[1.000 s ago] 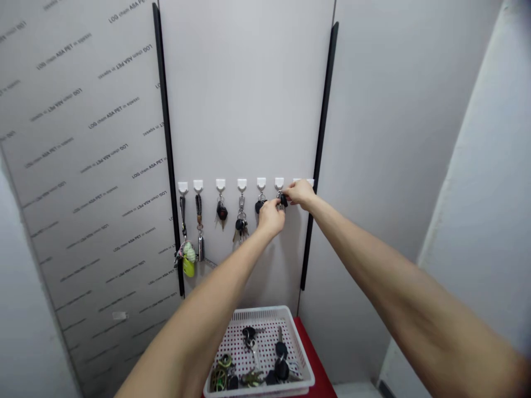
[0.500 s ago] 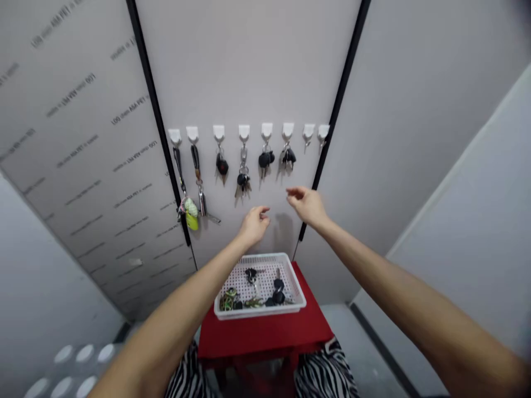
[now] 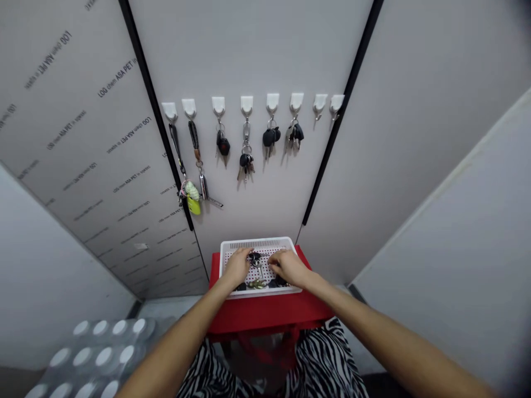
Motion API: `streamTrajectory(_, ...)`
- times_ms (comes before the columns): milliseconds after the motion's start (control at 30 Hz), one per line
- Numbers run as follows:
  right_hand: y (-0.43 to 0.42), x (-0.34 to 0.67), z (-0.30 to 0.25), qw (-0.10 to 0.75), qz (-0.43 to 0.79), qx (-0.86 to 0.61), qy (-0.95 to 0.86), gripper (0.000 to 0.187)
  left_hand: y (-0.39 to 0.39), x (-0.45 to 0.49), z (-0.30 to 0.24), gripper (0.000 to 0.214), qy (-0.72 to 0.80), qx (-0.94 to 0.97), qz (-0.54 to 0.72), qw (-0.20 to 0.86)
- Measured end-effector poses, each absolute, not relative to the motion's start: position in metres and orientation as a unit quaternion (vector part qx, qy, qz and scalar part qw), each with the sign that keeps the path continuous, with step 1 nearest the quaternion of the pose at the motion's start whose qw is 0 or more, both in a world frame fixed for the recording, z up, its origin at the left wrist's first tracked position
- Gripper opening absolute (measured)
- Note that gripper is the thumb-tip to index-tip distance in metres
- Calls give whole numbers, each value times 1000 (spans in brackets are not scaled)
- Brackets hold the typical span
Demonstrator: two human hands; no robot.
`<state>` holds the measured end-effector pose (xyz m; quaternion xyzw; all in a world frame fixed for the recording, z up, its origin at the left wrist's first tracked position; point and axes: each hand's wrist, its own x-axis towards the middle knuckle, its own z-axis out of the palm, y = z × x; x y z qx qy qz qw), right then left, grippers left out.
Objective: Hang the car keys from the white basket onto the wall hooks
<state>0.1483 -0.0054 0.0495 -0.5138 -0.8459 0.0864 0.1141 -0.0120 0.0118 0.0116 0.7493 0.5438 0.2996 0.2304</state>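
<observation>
A white perforated basket (image 3: 257, 244) with several key bunches sits on a red stool (image 3: 265, 313). Both my hands are down inside it. My left hand (image 3: 237, 267) rests at the basket's left side, fingers curled near a black key bunch (image 3: 254, 257). My right hand (image 3: 289, 267) lies over the keys on the right; what its fingers hold is hidden. On the wall above, a row of white hooks (image 3: 246, 104) carries several key bunches, the newest black one (image 3: 296, 132) on the sixth hook. The two rightmost hooks (image 3: 327, 103) are bare.
A lanyard with a green and yellow fob (image 3: 191, 198) hangs low from the leftmost hooks. Black vertical strips (image 3: 327, 160) frame the wall panel. Zebra-patterned fabric (image 3: 327, 362) lies below the stool, and a sheet of round white caps (image 3: 95, 359) sits at lower left.
Both hands let go of the black keys on the sixth hook, dropped down from the wall and now reach into the basket. The view tilted downward.
</observation>
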Motion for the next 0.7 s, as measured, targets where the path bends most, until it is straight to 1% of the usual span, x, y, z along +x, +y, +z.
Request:
streamTrajectory(67,-3,136,43,126,105,-522,-837,21,16,-10,11,37,533,765,291,214)
streamTrajectory(200,2,121,30,148,134,-552,-810,21,20,-10,13,25,534,782,264,183)
streamTrajectory(367,-1,119,28,184,143,-537,-811,18,21,-14,16,19,551,765,272,194)
streamTrajectory(433,-3,119,30,176,121,-527,-822,17,21,-16,16,20,555,760,270,203)
streamTrajectory(600,-7,109,31,117,27,-550,-826,18,20,-16,17,27,549,773,233,218)
streamTrajectory(700,-7,103,31,102,-5,-552,-828,16,18,-16,19,28,546,775,227,224)
